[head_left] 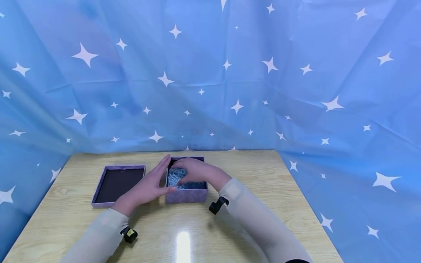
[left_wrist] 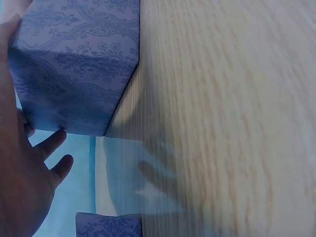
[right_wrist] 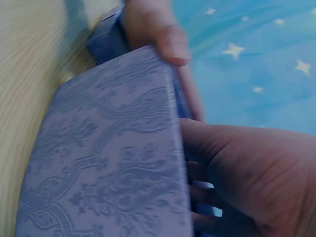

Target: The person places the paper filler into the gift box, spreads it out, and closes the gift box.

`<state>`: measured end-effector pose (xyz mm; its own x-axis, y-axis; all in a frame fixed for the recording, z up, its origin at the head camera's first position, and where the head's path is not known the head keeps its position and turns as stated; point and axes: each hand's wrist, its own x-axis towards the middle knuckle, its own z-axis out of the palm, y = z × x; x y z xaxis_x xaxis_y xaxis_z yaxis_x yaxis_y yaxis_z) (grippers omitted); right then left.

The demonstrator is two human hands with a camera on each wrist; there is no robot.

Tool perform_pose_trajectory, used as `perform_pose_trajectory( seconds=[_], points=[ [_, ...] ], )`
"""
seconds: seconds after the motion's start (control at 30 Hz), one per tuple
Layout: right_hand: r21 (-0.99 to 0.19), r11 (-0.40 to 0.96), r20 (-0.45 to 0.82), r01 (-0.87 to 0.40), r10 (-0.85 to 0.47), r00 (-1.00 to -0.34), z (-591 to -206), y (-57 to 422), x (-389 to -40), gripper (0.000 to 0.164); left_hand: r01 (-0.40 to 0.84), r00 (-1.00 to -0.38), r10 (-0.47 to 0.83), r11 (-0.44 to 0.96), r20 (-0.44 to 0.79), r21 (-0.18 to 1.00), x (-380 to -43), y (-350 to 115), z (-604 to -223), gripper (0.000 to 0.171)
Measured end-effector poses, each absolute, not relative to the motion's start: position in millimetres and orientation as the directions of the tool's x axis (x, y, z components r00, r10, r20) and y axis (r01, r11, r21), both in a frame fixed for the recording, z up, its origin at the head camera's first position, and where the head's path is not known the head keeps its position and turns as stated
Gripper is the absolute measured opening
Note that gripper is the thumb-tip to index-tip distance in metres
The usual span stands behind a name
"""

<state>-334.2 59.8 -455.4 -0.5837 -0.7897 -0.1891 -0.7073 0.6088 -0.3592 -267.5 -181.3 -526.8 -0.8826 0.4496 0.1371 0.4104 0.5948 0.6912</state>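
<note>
A purple patterned box (head_left: pixel 186 196) stands open-topped at the far middle of the table, filled with blue-grey shredded paper (head_left: pixel 174 176). My left hand (head_left: pixel 149 185) lies along its left side, thumb at the near corner and fingers stretched toward the far corner. In the left wrist view, two spread fingers (left_wrist: pixel 60 168) show past the box's far edge. From the right, my right hand (head_left: pixel 194 171) reaches over the rim into the box. Its thumb and bent fingers are spread apart above the shreds, with shreds visible between them; the fingertips are partly hidden.
Left of the box lies a shallow purple lid (head_left: pixel 119 185) with a black inside, close behind the left forearm. The wooden table (head_left: pixel 158 233) reaches back to a blue star-patterned cloth (head_left: pixel 210 120), which hangs behind and at both sides.
</note>
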Motion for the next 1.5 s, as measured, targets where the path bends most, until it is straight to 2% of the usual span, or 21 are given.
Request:
perform_pose_trajectory(
  seconds=[0.2,0.47,0.67,0.97,1.23,1.5],
  points=[
    [-0.453,0.59,-0.113,-0.668,-0.781,-0.614,-448,77,-326,0.069,0.414,-0.883,0.446,0.597,0.145,0.687,-267,-181,-524,0.118],
    [-0.501,0.572,-0.023,-0.649,-0.758,-0.652,-452,84,-314,0.066,0.421,-0.886,0.43,0.585,0.175,0.694,-259,-187,-510,0.116],
    [-0.57,0.563,0.055,-0.598,-0.7,-0.712,-451,76,-298,0.07,0.438,-0.888,0.401,0.588,0.225,0.68,-243,-207,-493,0.11],
    [-0.666,0.493,0.087,-0.56,-0.694,-0.715,-444,45,-273,0.085,0.391,-0.917,0.321,0.594,0.238,0.703,-220,-259,-483,0.099],
    [-0.627,0.502,0.099,-0.596,-0.707,-0.701,-443,-3,-255,0.093,0.356,-0.935,0.236,0.594,0.267,0.722,-205,-301,-488,0.099],
    [-0.63,0.541,0.066,-0.557,-0.677,-0.733,-450,-42,-240,0.099,0.294,-0.956,0.173,0.61,0.238,0.736,-193,-339,-498,0.095]
  ],
)
